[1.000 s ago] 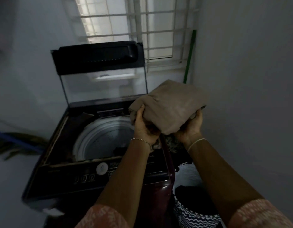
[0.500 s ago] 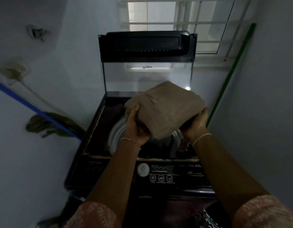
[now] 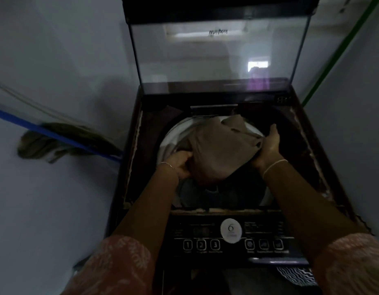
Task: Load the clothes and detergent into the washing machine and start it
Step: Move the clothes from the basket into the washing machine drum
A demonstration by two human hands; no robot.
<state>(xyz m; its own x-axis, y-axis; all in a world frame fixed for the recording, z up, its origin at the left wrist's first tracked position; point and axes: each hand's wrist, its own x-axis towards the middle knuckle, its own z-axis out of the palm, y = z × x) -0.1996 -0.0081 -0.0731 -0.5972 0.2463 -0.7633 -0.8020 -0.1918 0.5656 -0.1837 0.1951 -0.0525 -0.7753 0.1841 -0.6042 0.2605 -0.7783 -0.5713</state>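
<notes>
A dark top-loading washing machine (image 3: pixel 227 237) stands in front of me with its glass lid (image 3: pixel 218 58) raised. A bundled brown cloth (image 3: pixel 218 150) sits over the round drum opening (image 3: pixel 173 135). My left hand (image 3: pixel 181 163) grips the cloth's left edge, fingers curled into the fabric. My right hand (image 3: pixel 267 145) holds its right side, fingers wrapped round the far edge. Dark clothing shows in the drum below the bundle. No detergent is in view.
The control panel with numbered buttons and a white dial (image 3: pixel 231 230) lies nearest me. A blue-handled mop (image 3: pixel 56 137) leans on the left wall, a green pole (image 3: pixel 341 52) on the right. A patterned basket (image 3: pixel 297 275) sits at the lower right.
Both hands have lowered the brown cloth from above the machine's right side down onto the drum opening. The view has tilted down and closer to the machine.
</notes>
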